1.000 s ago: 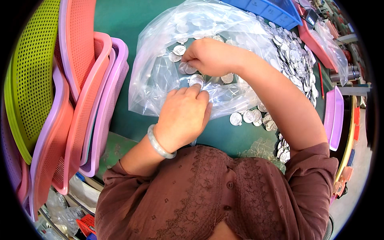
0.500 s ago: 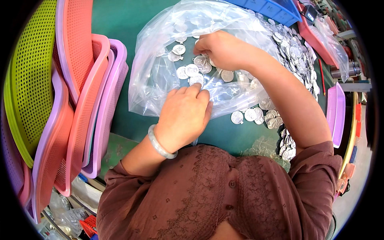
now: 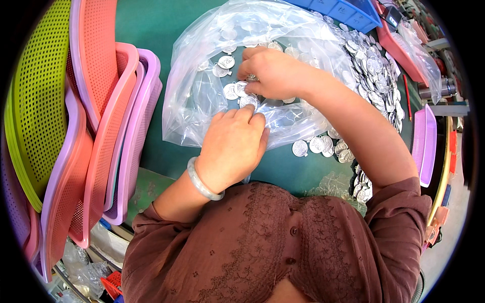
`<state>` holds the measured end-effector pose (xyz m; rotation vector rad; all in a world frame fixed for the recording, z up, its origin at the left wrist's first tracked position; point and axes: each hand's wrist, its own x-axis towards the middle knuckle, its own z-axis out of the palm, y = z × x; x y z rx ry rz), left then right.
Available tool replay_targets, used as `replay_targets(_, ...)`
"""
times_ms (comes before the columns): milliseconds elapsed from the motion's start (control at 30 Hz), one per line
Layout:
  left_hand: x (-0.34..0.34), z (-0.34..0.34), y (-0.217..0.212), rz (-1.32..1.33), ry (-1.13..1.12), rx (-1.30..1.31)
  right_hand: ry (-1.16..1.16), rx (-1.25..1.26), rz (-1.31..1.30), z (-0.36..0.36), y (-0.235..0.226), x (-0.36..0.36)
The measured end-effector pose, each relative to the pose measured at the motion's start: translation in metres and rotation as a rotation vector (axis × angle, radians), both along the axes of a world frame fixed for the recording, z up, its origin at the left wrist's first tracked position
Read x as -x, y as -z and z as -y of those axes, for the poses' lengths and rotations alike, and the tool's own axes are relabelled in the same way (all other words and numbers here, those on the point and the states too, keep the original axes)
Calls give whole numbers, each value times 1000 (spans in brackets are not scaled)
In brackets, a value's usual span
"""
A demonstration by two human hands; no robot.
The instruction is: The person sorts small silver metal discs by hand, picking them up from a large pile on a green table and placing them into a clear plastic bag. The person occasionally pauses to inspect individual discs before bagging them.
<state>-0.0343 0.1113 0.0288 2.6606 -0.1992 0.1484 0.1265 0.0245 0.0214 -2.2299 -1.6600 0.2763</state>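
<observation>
We look down on a dark green tabletop point(image 3: 151, 30) under bright, even light. Along its left edge we see perforated plastic trays leaning in an overlapping stack: a yellow-green tray point(image 3: 35, 96) outermost, then salmon-pink trays point(image 3: 98, 65) and lilac trays point(image 3: 139, 136) toward the middle. At the far edge we find a blue plastic bin point(image 3: 348, 10), with a red tray point(image 3: 399, 50) just beside it to the right. Near the right edge a lilac tray point(image 3: 423, 141) stands on its side, and beyond it we note a strip of pale floor point(image 3: 447, 247). Crumpled clear plastic point(image 3: 88, 265) lies below the tabletop at lower left.
</observation>
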Motion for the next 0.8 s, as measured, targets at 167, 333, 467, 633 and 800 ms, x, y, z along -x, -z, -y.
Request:
replay_targets(167,-1,-2,4,-7,-5,78,27,113,-237,-9,-10,1)
replay_targets(333,0,-4,6,251,-150,471,122,82,-726,3,-34,-7)
replay_targets(467,-1,0,-8,187,-300,985,78,70,-1000,15,-51,-5)
replay_targets(633,-5,2,-19,-36,-218,1426,135,-11,-1006,29,-70,12)
replay_targets(800,-3,13,-22,115,-256,1517,269,-204,-744,62,-75,30)
